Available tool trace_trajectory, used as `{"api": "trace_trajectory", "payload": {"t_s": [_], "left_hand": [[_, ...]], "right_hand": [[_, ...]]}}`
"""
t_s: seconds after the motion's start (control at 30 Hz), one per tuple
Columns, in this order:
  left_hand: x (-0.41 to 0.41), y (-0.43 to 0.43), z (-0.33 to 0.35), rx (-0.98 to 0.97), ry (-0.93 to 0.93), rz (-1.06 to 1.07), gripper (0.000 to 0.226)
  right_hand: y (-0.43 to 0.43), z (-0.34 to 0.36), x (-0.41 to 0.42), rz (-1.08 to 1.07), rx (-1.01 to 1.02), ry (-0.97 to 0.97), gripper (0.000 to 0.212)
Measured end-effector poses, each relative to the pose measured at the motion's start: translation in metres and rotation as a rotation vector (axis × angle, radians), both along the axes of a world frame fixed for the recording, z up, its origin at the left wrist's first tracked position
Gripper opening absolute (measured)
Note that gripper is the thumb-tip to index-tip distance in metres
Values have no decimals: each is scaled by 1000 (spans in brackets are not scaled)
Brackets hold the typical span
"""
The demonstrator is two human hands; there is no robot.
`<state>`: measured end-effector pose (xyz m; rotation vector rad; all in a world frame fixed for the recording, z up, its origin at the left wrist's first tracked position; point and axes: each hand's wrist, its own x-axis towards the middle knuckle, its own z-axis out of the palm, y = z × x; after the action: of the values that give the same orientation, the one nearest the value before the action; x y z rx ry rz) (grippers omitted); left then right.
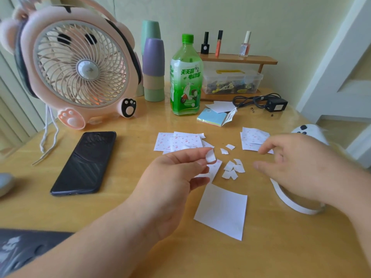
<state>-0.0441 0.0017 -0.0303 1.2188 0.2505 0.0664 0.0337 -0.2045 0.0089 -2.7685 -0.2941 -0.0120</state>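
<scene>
Above the middle of the pale wooden tabletop [120, 207], pinches a small curled scrap of white paper [210, 157] between thumb and forefinger of the left hand [176, 177]. Sits just over a torn strip of cherry-printed paper [215, 167] that reaches in under the same fingers; cannot tell whether gripped or merely lying beneath. Hovers well apart to the right: right hand [297, 163], fingers loosely curled, thumb and forefinger parted, nothing between them.

Looks almost weightless. Thin, limp, curling at the free edge, likely to tear at any sideways pull and to crease under a hard squeeze. Calls for a light fingertip pinch at an edge or corner, as now, with only enough pressure to stop a slip. Probably awkward to lift once flat on the glossy tabletop; better to catch a raised curl with a fingernail than to press and drag.

Could drift in a draught from the pink bear-shaped desk fan [80, 67] at the back left; cannot tell whether running.

Lies close to a loose cluster of about 7 similar torn white bits [232, 169], between 2 stacks of cherry-printed paper squares [178, 142] and behind 1 plain white square sheet [222, 211].
</scene>
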Motion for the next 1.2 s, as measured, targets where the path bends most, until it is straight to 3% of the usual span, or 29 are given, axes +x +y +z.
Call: {"api": "trace_trajectory", "payload": {"t_s": [0.07,0.13,0.23,0.33,0.43,0.73,0.97,1.2], "left_hand": [[-1,-1,0,-4,-11,-24,25],[-1,0,-2,0,-20,-57,28],[0,2,-6,22,-59,-112,39],[-1,4,-8,73,-123,-146,60],[-3,3,-8,161,-155,-177,65],[-12,-4,3,440,-149,-157,66],[-13,-4,5,444,-140,-152,66],[-12,-3,5,392,-150,-144,62]], "right_hand": [[12,2,-14,115,348,-15,14],[27,4,-33,237,571,54,16],[40,-3,-44,297,688,143,15],[45,-11,-42,230,860,265,19],[48,-14,-42,167,1028,316,26],[55,-18,-44,114,1089,257,22],[56,-22,-40,146,1066,232,19],[54,-21,-38,151,1195,323,16]]}}
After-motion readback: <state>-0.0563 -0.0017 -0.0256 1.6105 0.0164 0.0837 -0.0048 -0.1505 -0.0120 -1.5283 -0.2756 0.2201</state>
